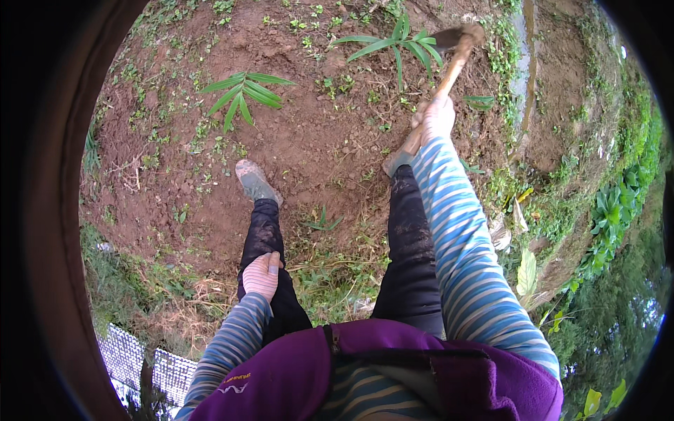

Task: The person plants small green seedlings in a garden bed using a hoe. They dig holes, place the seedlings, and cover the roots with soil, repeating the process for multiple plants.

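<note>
My right hand (437, 121) is closed around the wooden handle of a hoe (455, 64), out in front of my right boot. The hoe's dark blade sits at the far end of the handle, beside the tips of a long-leaved seedling (398, 44). Against my left leg, around the knee, rests my left hand (260, 278); its thumb side shows, but most of its fingers are hidden. No tool shows in that hand. A second green seedling (244, 91) grows from the brown soil (316, 133) ahead of my left boot (255, 180).
Small weeds dot the soil. A narrow pale channel (520, 63) runs along the far right, with leafy growth (616, 203) beyond it. Dry stalks (214, 298) and grass lie by my legs. At the lower left stands a whitish patterned surface (133, 358).
</note>
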Tool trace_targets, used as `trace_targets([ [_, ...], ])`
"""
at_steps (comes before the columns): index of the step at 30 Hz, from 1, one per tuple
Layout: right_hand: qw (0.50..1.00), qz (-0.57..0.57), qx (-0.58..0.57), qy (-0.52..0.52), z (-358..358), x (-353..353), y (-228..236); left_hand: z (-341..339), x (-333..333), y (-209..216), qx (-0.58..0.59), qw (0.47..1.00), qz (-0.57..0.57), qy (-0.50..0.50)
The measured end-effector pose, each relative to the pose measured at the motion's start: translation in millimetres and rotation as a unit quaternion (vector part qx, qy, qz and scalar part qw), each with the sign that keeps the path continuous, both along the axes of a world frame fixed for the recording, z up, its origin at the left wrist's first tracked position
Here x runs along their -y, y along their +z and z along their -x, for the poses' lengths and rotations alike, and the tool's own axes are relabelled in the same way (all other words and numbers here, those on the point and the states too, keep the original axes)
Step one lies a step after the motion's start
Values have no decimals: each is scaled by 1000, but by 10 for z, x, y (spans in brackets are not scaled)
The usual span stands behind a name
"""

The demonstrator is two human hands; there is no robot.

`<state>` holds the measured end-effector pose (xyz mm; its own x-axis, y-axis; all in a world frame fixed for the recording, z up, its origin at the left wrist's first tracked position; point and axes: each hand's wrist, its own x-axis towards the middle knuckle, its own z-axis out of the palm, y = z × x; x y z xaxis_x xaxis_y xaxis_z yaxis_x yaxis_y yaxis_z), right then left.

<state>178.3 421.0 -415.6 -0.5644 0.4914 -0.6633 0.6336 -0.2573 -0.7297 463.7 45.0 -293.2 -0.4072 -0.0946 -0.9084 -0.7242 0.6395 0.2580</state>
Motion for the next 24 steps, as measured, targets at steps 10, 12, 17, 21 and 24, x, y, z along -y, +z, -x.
trace_targets([
  [10, 991, 75, 103, 42, -335, -616, 396, 8, 61, 375, 36, 974, -63, 213],
  [12, 999, 44, -21, -10, -47, -572, 307, 16, 114, 378, 63, 983, -36, 168],
  [17, 991, 59, 117, 10, -442, 286, 37, 78, 83, 233, 2, 995, -45, -84],
  [21, 954, 172, 245, 19, -1112, 450, 223, 126, 155, 266, 9, 994, -30, -109],
  [24, 964, 93, 216, 127, -1019, 224, 460, 158, 219, 270, 3, 993, -28, -111],
])
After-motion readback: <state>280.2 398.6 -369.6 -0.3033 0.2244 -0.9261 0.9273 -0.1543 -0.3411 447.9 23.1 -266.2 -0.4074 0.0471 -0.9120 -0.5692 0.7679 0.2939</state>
